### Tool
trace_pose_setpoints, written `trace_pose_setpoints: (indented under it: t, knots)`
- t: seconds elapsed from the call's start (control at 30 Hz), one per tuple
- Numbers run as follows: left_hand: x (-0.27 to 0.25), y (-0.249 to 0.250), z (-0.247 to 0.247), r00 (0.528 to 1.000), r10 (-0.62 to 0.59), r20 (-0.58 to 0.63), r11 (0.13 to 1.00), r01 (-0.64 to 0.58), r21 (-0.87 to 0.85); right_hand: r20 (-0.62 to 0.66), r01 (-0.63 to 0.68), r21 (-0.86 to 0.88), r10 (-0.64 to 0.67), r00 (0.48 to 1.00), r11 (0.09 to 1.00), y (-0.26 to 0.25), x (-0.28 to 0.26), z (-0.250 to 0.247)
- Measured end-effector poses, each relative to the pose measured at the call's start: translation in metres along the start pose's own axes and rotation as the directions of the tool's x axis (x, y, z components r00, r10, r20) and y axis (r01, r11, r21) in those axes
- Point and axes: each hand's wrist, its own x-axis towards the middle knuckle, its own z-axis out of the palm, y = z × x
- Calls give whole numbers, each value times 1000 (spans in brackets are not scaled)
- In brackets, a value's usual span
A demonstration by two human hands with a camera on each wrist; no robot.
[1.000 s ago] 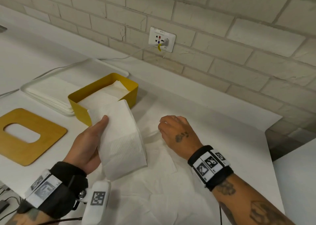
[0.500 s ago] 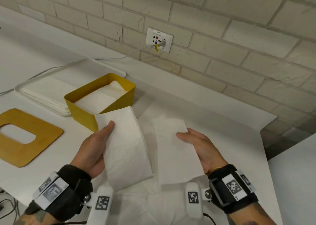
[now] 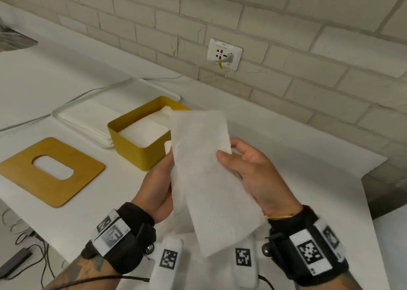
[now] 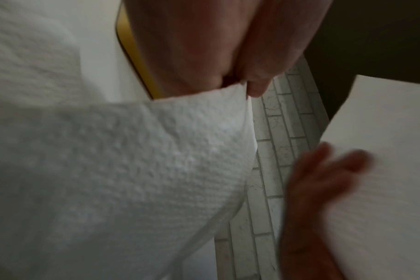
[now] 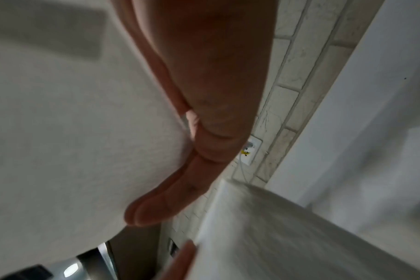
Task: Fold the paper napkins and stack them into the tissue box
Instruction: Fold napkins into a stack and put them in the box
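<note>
Fingers of both the left hand [image 3: 157, 188] and right hand [image 3: 253, 170] grasp folded white paper napkins [image 3: 204, 170] held overlapping above the white table [image 3: 308, 179], beside the open yellow tissue box [image 3: 141, 157]. That box looks partly filled, with more sheets waiting on the white tray [image 3: 66, 113]; whether one napkin or two is held is hard to tell.

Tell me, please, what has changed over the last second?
The right hand picked a second napkin off the table and brought it against the napkin in the left hand; both now meet above the table. The yellow box and lid stayed put.
</note>
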Motion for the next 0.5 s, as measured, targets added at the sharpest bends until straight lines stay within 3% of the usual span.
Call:
trace_pose_setpoints:
  t: [0.07,0.17,0.33,0.5]
  knots:
    - [0,-3,-2,999,-7,34,1000,7,14,-49,-50,-96,46,998,994,17,5,4]
    - [1,-7,-6,999,-38,8,999,38,0,-73,-118,-70,113,991,991,33,4,7]
    - [3,-5,-1,996,-92,-15,994,91,-55,-111,-106,-123,92,990,987,37,4,7]
    - [1,-3,6,998,-67,-19,998,67,-12,-129,-116,-141,98,987,983,38,5,5]
